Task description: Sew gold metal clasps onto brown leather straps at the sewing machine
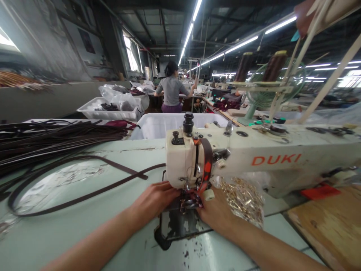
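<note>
A cream sewing machine [254, 158] marked DUKI stands on a pale green table [56, 229]. My left hand [153, 199] rests at the left of the needle area, fingers pressed together on a dark strap piece [194, 201] under the presser foot. My right hand [216, 212] lies at the right of the needle, fingers closed against the same piece. A long dark brown strap [84, 188] loops across the table to the left of the machine. The fingertips of both hands are partly hidden by the machine head.
A bag of gold metal buckles [245, 197] lies under the machine arm. A pile of dark straps [47, 139] fills the left. White bins [158, 126] stand behind. A green fan [265, 94] and thread cones stand at the right. Another person [172, 92] sits far ahead.
</note>
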### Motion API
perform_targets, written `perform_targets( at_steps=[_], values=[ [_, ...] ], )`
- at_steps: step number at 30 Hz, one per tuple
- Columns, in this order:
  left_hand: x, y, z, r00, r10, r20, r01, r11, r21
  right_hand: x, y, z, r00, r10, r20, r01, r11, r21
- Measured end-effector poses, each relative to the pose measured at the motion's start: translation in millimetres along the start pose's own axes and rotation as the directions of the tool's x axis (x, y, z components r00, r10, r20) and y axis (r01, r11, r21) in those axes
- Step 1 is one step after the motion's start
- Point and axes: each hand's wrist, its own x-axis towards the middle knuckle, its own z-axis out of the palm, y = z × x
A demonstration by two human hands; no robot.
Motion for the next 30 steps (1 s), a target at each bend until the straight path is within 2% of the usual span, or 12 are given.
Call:
perform_targets(
  at_steps=[4, 7, 9, 11, 13, 15, 17, 20, 24, 26, 30],
  values=[
    [7, -8, -2.0, 0.995, -0.095, -0.019, 0.094, 0.994, -0.062, 5, -1, 4, 0.993, 0.08, 0.083, -0.075, 0.995, -0.066],
    [11, -6, -4.6, 0.998, -0.028, 0.062, 0.029, 0.999, -0.016, 4, -2, 2, 0.991, 0.053, 0.122, -0.051, 0.999, -0.017],
    [13, -2, -7.5, 0.994, 0.034, 0.107, -0.038, 0.999, 0.035, -1, -4, -1, 0.995, 0.028, 0.095, -0.03, 0.999, 0.026],
    [13, 2, -10.7, 0.993, 0.065, 0.103, -0.076, 0.992, 0.104, -8, -7, -6, 0.998, -0.042, 0.049, 0.041, 0.999, 0.028],
    [13, 5, -13.3, 0.995, 0.079, 0.066, -0.09, 0.979, 0.181, -15, -11, -9, 0.982, -0.183, 0.037, 0.183, 0.983, -0.019],
    [12, 7, -14.3, 0.995, 0.088, 0.038, -0.095, 0.964, 0.248, -19, -14, -12, 0.947, -0.311, 0.075, 0.317, 0.945, -0.08],
    [11, 7, -13.3, 0.996, 0.087, 0.029, -0.091, 0.952, 0.292, -20, -16, -14, 0.921, -0.374, 0.114, 0.387, 0.911, -0.14],
    [9, 5, -10.2, 0.997, 0.073, 0.039, -0.082, 0.943, 0.323, -20, -17, -16, 0.903, -0.4, 0.158, 0.426, 0.883, -0.197],
    [8, 1, -10.1, 0.996, 0.068, 0.056, -0.083, 0.943, 0.323, -21, -22, -16, 0.919, -0.34, 0.2, 0.375, 0.911, -0.173],
    [7, -1, -12.5, 0.994, 0.072, 0.076, -0.093, 0.946, 0.312, -22, -25, -15, 0.922, -0.342, 0.18, 0.374, 0.906, -0.198],
    [4, 0, -18.3, 0.993, 0.067, 0.097, -0.094, 0.947, 0.308, -21, -22, -14, 0.899, -0.431, 0.074, 0.436, 0.869, -0.236]
  ],
)
